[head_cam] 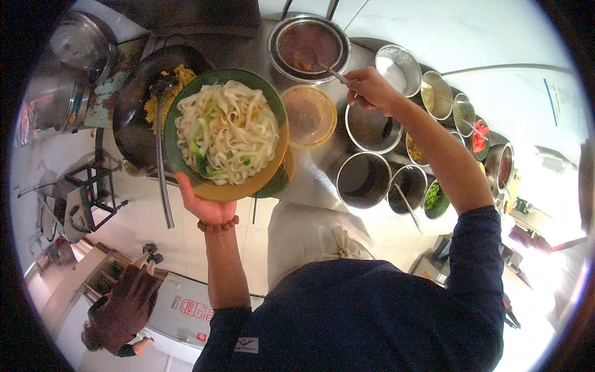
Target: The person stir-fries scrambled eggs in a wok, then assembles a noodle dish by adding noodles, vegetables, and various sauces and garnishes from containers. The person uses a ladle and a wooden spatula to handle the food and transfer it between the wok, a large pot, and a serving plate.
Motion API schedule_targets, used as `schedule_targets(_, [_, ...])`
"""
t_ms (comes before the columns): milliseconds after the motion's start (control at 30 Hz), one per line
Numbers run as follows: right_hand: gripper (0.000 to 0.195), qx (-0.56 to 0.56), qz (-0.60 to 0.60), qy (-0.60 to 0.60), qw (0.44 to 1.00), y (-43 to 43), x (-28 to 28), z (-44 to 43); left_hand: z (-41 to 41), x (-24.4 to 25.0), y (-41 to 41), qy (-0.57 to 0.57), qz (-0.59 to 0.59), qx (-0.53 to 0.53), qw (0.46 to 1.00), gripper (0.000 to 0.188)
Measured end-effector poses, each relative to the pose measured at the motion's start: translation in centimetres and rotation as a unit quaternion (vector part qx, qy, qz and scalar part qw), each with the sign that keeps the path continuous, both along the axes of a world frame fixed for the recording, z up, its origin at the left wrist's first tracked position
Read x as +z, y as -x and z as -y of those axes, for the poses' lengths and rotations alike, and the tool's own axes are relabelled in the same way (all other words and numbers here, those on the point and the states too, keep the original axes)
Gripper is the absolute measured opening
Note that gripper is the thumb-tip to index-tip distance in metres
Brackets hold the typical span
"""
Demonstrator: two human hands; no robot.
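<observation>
My left hand holds up a green and tan bowl by its near rim and underside. Wide noodles with some green leafy vegetable lie in the bowl. My right hand grips the metal handle of a utensil, whose far end dips into a round metal pot of reddish-brown sauce; that end is hidden in the sauce. Just below this pot stands a tub with an orange-stained rim. To the left, partly behind the bowl, a dark wok contains yellow food and a long-handled ladle.
Metal containers crowd the counter at right, one with chopped greens, another with red pieces. A spoon handle juts over the counter's near edge. A co-worker is at the lower left, near a white appliance.
</observation>
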State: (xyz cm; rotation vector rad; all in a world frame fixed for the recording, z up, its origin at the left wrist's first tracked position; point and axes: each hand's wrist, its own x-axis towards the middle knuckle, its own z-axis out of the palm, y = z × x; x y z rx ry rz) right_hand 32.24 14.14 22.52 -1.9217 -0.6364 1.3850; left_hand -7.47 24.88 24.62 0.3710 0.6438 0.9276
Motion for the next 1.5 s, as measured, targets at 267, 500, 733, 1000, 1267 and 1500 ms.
schedule_targets(267, [0.022,-0.073,-0.128,-0.051,0.988,1.0,-2.3,0.6,0.1,0.5,-0.3,0.000,-0.004,-0.011,1.000,0.077])
schedule_targets(500, [0.022,-0.171,-0.270,-0.096,0.943,1.8,-2.8,1.4,0.3,1.1,-0.7,-0.001,0.003,-0.015,1.000,0.077])
schedule_targets(733, [0.023,-0.207,-0.404,-0.123,0.883,2.0,-3.3,1.9,0.0,0.4,0.0,0.002,0.024,-0.024,0.999,0.075])
schedule_targets(1000, [0.018,-0.193,-0.251,-0.125,0.940,3.6,-1.7,1.5,0.2,0.7,-0.3,-0.021,0.011,-0.030,0.999,0.076])
schedule_targets(1267, [0.024,-0.115,-0.081,-0.140,0.980,4.3,4.4,2.7,-0.5,-1.0,-0.1,-0.033,0.041,-0.029,0.998,0.073])
schedule_targets(1500, [0.032,-0.033,-0.038,-0.048,0.998,7.1,17.0,5.1,-1.2,-1.2,-3.8,-0.022,0.060,-0.059,0.996,0.075])
